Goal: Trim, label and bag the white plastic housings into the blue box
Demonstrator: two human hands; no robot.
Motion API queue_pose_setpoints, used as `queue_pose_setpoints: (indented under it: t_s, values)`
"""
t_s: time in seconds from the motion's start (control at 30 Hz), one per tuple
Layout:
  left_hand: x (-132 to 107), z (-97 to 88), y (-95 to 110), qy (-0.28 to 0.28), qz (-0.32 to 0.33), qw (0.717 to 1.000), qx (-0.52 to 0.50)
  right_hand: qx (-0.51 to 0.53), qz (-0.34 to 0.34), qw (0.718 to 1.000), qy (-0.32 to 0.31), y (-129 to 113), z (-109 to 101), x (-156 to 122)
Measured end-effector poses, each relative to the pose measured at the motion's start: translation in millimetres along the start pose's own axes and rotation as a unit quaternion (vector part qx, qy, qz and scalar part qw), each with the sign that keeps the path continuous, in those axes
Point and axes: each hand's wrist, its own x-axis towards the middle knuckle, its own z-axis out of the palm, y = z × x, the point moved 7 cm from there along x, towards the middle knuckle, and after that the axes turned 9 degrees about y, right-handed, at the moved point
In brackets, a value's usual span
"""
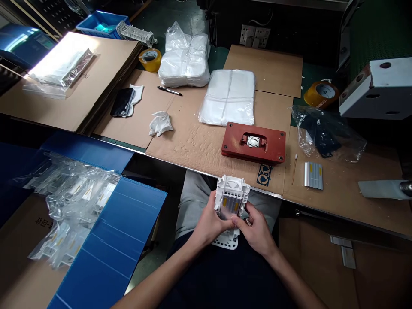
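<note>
Over my lap I hold a white plastic housing [232, 183] between both hands. A silver metal plate with two yellow strips sits in its front. My left hand [210, 221] grips the housing's left side, and my right hand [255, 225] wraps its right side; both thumbs meet low on the plate. Beyond them on the bench lies a red fixture block [254, 143] with a small metal piece in its recess. Dark blue fan-shaped cutouts [264, 175] lie at the bench edge. A similar silver plate [313, 175] rests to the right, beside a cotton swab [294, 169].
Left stands a blue box [128, 223] of bagged white parts [71, 201]. Cardboard sheets [106, 73] are stacked behind it. Wrapped white bags [230, 96], tape rolls [322, 93], a phone [122, 102] and a pen [169, 90] lie on the bench. A machine [376, 88] overhangs at right.
</note>
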Motion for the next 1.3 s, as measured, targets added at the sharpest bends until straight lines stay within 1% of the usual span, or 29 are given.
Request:
queue_pose_setpoints:
  t_s: [0.23,0.43,0.63,0.8,0.9,1.0,1.13,1.3]
  values:
    - [-7.6,-1.5,-9.7,-0.007,-0.032,0.999,-0.020,-0.019,-0.001,1.000,0.017,-4.2,3.5,-11.4]
    - [-5.1,-0.1,-20.9,-0.002,-0.036,0.999,-0.019,-0.020,0.010,0.999,0.028,3.3,1.5,-16.5]
    - [-0.3,2.5,-30.4,-0.011,-0.058,0.998,-0.027,-0.004,0.025,1.000,0.017,13.9,4.1,-14.8]
    - [5.8,2.6,-25.4,-0.015,-0.066,0.996,-0.058,0.036,0.022,0.999,-0.002,17.3,12.0,-0.5]
    - [9.2,-0.9,-18.2,0.000,-0.068,0.996,-0.056,0.056,0.014,0.998,-0.009,12.0,12.6,9.2]
    - [10.2,-2.5,-12.4,0.003,-0.067,0.996,-0.061,0.063,0.011,0.998,-0.013,3.8,10.7,14.2]
    - [7.0,-2.3,-13.5,-0.004,-0.074,0.994,-0.081,0.056,0.018,0.998,-0.011,-2.6,10.9,10.9]
    - [1.6,-4.4,-24.5,-0.006,-0.085,0.993,-0.085,0.038,0.040,0.998,-0.007,4.1,16.3,-0.5]
